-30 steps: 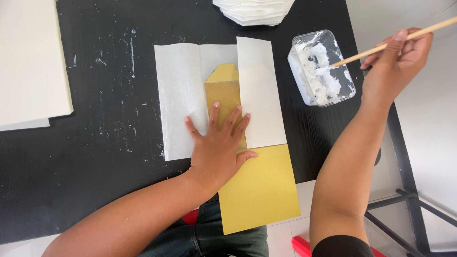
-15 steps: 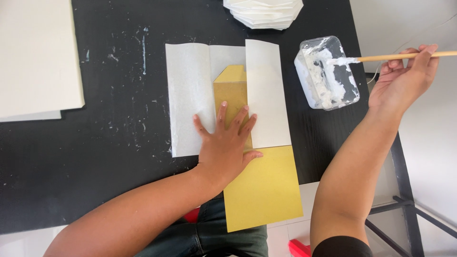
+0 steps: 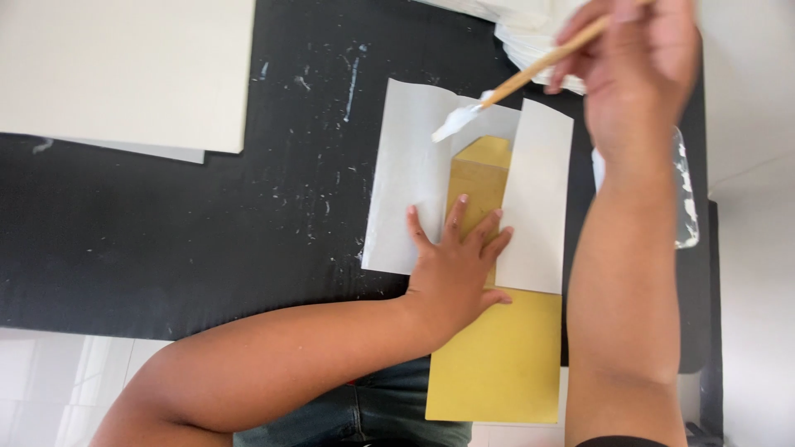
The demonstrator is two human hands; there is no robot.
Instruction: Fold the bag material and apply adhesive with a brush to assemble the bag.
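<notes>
My left hand lies flat, fingers spread, pressing on a yellow card strip and the white paper beneath it on the black table. The white paper's right flap is folded over the yellow strip. My right hand holds a wooden-handled brush above the paper. Its bristles, loaded with white glue, hover at the paper's top next to the yellow strip's pointed end.
A clear plastic tub with white glue stands at the right, mostly hidden behind my right forearm. A large white board lies at the upper left. A stack of white paper is at the top. The black table is smeared with glue.
My right hand has swung left from the glue tub, carrying the loaded brush over to the top of the white paper. My left hand has kept pressing the yellow strip.
</notes>
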